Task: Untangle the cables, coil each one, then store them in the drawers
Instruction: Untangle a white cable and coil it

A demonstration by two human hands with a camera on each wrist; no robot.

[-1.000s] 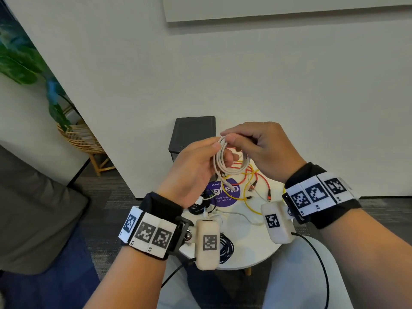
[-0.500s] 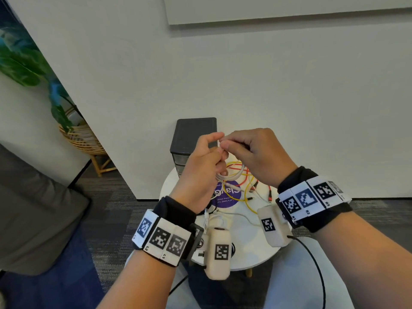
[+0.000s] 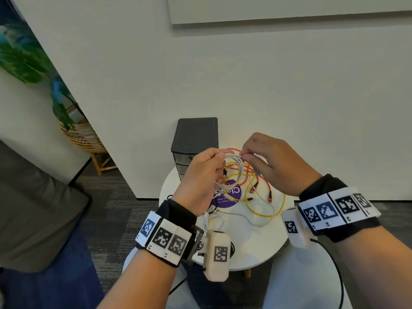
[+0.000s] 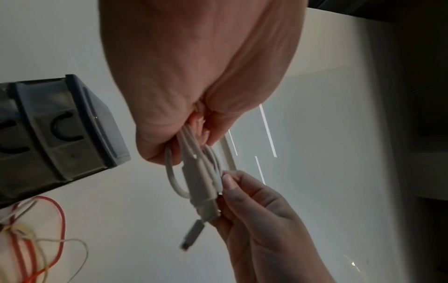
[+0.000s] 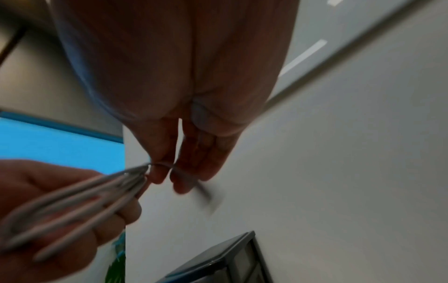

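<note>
A round white table (image 3: 252, 248) carries a dark drawer unit (image 3: 196, 134) and loose red, yellow and white cables (image 3: 265, 206). Above it, the left hand (image 3: 198, 181) grips a coiled white cable (image 3: 236, 172); the right hand (image 3: 274, 161) pinches one strand at the coil's top.

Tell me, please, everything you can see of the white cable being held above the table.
The white cable is thin, smooth and plastic-looking, wound into several round loops. It is held in the air above the round table, touching neither it nor the cables there. The left hand grips one side of the coil; the right hand pinches a strand at its top. A plug end dangles free.
</note>
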